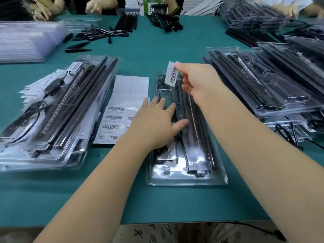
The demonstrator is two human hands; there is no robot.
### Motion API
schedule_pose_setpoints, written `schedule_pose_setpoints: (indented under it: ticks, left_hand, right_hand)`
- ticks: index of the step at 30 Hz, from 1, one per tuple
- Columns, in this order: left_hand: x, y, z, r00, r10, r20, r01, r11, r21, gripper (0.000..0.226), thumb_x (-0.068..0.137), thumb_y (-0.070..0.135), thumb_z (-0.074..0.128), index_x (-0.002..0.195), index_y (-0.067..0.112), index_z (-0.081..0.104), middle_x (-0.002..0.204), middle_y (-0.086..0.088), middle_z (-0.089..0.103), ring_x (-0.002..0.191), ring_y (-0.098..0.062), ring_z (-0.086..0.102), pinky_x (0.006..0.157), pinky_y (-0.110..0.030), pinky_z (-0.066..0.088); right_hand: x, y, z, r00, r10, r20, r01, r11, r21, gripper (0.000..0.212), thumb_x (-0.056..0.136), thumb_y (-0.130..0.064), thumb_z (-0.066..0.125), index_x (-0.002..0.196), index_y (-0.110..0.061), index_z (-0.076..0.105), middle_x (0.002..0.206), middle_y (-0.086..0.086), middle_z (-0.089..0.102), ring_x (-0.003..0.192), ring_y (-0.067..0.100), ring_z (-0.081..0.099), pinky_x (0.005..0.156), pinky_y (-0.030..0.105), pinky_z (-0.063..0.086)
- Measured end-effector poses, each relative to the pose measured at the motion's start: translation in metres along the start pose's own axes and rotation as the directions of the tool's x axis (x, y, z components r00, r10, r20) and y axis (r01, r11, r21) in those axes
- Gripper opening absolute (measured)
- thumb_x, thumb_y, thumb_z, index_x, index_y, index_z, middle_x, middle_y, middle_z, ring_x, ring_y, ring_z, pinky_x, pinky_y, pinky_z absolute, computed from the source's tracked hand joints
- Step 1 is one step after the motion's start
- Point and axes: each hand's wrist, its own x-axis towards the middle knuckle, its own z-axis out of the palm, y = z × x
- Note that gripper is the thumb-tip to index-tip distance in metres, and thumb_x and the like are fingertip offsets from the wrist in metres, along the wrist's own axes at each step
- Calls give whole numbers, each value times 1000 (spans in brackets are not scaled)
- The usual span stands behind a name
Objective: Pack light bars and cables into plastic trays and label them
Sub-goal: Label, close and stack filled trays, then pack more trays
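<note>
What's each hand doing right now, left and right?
Left hand: open, fingers spread flat, pressing on the middle tray.
Right hand: pinching a barcode label above the tray's far end.

Right hand [198, 81] pinches a barcode label [172, 73] above the far end of a clear tray [185, 180] of light bars [190, 130], left hand [156, 125] flat on the tray's left side, label sheet [121, 109] just left of it, packed trays [52, 109] stacked farther left.
</note>
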Motion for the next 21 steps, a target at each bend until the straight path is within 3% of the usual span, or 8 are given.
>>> schedule_pose_setpoints:
  ticks: [3,6,9,11,14,17,19,21]
  left_hand:
    - [-2,3,-1,1000,14,11,-13,1000,-9,76,91,63,14,153,19,15,158,-12,15,146,-27,7,118,-42,1]
    - [-3,4,0,1000,24,9,-24,999,-28,74,94,62,16,153,18,14,159,-12,12,146,-25,5,118,-41,1]
    - [-3,5,1,1000,28,7,-28,999,-34,74,93,62,17,152,17,15,158,-12,14,146,-25,7,119,-41,3]
    - [-2,5,2,999,34,-5,-34,999,-14,74,94,62,17,152,17,17,156,-12,19,144,-26,12,118,-41,8]
    - [-2,6,3,999,32,-20,-32,999,-5,73,94,62,17,151,16,20,154,-13,23,142,-27,15,117,-40,11]
    - [-3,6,2,999,30,-29,-31,999,-13,73,94,61,17,150,16,21,153,-12,25,141,-27,17,116,-40,13]
    - [-4,6,2,999,29,-30,-30,999,-18,72,94,60,17,150,16,21,153,-12,25,141,-26,17,116,-40,13]
    - [-4,6,2,999,27,-25,-28,999,-22,72,94,60,17,151,16,20,153,-12,25,142,-27,16,116,-40,13]
  right_hand:
    - [34,3,19,995,-95,-22,83,943,-322,33,83,-27,68,106,-3,64,103,9,64,92,22,59,80,30,49]
    - [63,13,27,998,-67,-5,51,796,-602,37,87,-37,60,109,-7,64,118,11,60,113,29,53,99,34,42]
    - [78,18,32,994,-76,-80,-10,660,-752,46,88,-50,54,112,-11,61,119,7,59,117,29,45,88,30,36]
    - [83,20,34,995,-45,-87,-36,660,-751,44,90,-44,54,116,-10,59,123,9,56,120,31,43,87,33,38]
    - [86,19,34,995,73,-70,-101,776,-622,49,87,-36,58,127,-8,53,130,14,50,123,34,44,78,33,38]
    - [84,21,37,997,15,-80,-73,597,-799,43,90,-46,48,117,-14,58,108,6,54,119,29,45,74,31,28]
    - [86,24,41,996,-18,-90,-66,538,-840,37,92,-45,44,111,-17,59,116,3,55,119,28,43,78,31,24]
    - [89,29,42,992,-48,-113,-71,525,-848,34,91,-45,47,108,-18,59,119,4,55,119,28,40,81,32,30]
